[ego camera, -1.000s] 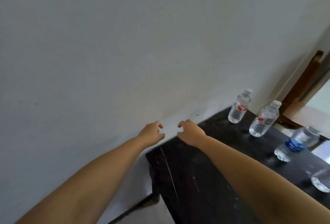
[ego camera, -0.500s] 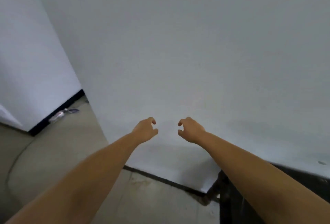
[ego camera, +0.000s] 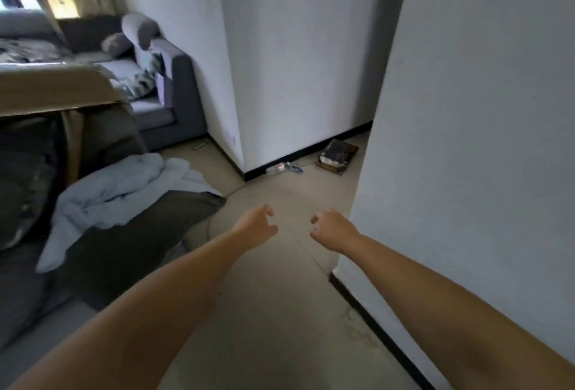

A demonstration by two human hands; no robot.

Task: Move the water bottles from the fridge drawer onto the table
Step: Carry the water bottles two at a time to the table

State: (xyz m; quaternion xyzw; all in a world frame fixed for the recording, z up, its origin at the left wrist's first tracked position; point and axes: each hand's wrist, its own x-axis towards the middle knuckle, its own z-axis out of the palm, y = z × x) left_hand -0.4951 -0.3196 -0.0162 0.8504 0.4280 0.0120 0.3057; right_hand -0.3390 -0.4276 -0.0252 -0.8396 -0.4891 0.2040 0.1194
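Both my arms reach forward over a beige floor. My left hand [ego camera: 257,228] and my right hand [ego camera: 330,229] hang side by side, a short gap between them, fingers loosely curled and apart, holding nothing. The black table, the bottles on it and the fridge drawer are out of view. One small plastic bottle [ego camera: 276,168] lies on the floor against the black skirting of the far white wall.
A white wall corner [ego camera: 451,140] stands close on my right. On the left are a dark couch [ego camera: 130,234] with a pale blue blanket [ego camera: 118,190], a wooden tabletop [ego camera: 53,90] and a grey sofa [ego camera: 161,87]. A cardboard box [ego camera: 338,153] lies by the far wall. Open floor runs between.
The view has swung left, away from the black table with its bottles, past the white wall, into the living room. My hands have kept the same empty, loosely curled pose.
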